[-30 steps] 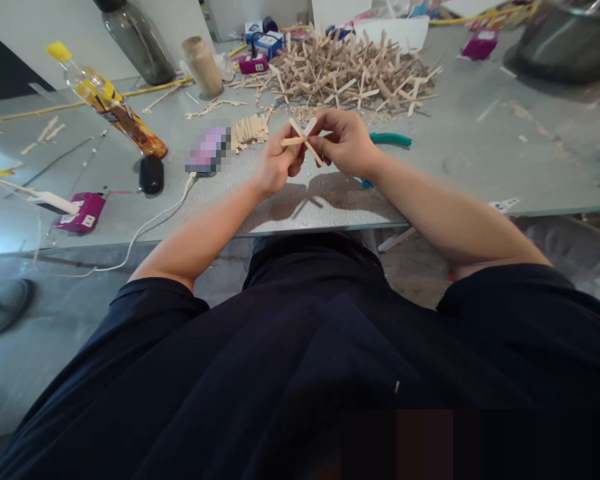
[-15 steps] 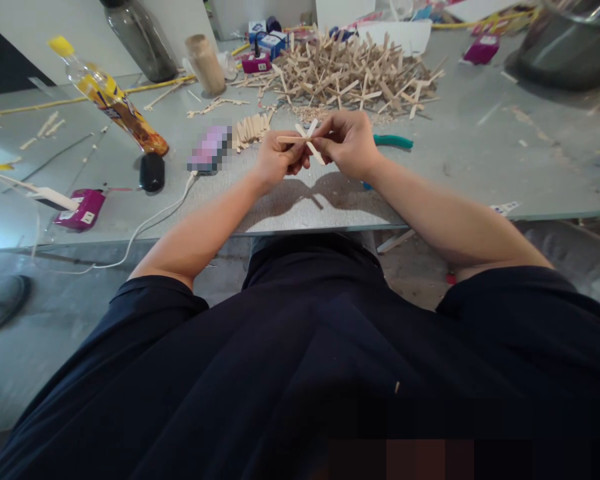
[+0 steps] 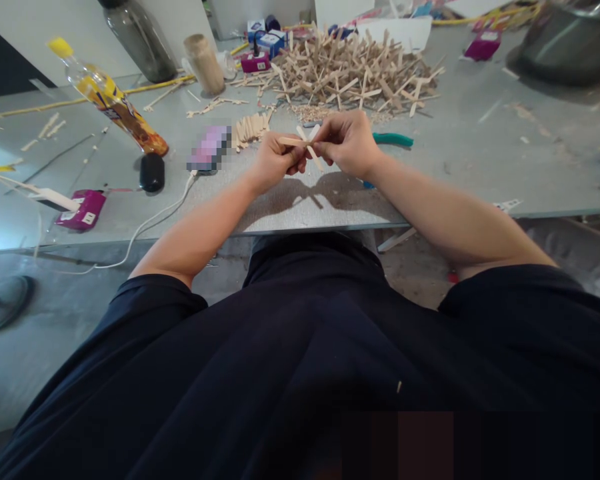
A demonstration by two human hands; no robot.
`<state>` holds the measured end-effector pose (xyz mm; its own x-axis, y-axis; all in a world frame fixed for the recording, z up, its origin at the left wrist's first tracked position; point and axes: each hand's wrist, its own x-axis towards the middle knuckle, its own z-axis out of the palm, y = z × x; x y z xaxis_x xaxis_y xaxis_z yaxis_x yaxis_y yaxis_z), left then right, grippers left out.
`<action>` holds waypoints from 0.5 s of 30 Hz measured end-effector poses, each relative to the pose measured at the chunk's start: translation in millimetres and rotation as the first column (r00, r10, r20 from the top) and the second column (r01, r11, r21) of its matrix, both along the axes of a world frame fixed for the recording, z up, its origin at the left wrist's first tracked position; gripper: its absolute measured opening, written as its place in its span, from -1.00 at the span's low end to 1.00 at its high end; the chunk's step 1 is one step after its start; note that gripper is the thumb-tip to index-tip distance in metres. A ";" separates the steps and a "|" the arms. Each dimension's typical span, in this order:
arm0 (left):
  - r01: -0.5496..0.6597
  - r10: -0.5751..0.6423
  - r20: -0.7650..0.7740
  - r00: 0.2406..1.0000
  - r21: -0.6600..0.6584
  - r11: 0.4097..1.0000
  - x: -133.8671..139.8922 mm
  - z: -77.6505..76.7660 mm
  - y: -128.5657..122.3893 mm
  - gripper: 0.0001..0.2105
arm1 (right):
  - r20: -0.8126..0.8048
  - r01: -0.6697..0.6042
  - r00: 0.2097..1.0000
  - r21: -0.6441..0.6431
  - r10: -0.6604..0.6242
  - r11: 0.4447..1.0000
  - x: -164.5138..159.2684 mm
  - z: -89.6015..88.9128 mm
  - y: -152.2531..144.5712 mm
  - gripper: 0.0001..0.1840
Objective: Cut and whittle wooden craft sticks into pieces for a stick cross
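Between my hands, above the table's front part, is a small star of crossed flat wooden sticks [image 3: 316,159]. My left hand [image 3: 279,160] pinches it from the left, with one stick lying across the fingers. From the other side my right hand [image 3: 347,142] grips it near the crossing with thumb and forefinger; the fingertips hide part of the joint. Behind the hands rises a big heap of similar crossed wooden pieces [image 3: 355,70]. A row of loose flat sticks [image 3: 251,130] lies just beyond my left hand. Teal-handled pliers [image 3: 393,140] rest beside my right hand.
On the left stand a yellow-capped bottle [image 3: 115,107], a black case [image 3: 152,173] and a purple box [image 3: 83,209]. A phone [image 3: 210,148] trails a white cable [image 3: 155,220] over the table edge. A wooden cup [image 3: 204,65] and a dark pot [image 3: 570,47] stand farther back.
The star of sticks has turned slightly in my fingers, its lower stick now angled differently and reaching less far to the right. Both hands keep their grip in nearly the same place.
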<state>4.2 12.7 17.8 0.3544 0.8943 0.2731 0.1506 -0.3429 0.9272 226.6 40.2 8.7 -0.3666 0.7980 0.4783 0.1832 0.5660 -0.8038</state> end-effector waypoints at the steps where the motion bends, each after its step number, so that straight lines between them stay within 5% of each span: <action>1: 0.014 -0.014 -0.002 1.000 0.002 1.000 -0.3 0.2 -1.0 -0.65 | 0.015 0.031 0.999 0.069 -0.032 0.997 -0.8 0.9 -3.3 -0.53; 5: 0.043 -0.043 -0.009 0.999 0.030 0.999 0.1 2.1 -4.8 -0.64 | 0.038 0.131 0.987 0.349 -0.153 0.928 -0.8 6.8 -15.1 -0.51; 15: -0.036 0.037 -0.096 0.995 0.011 0.999 3.6 4.4 1.2 -0.77 | -0.061 -0.043 0.997 0.020 0.044 0.999 0.6 11.2 -4.0 -0.39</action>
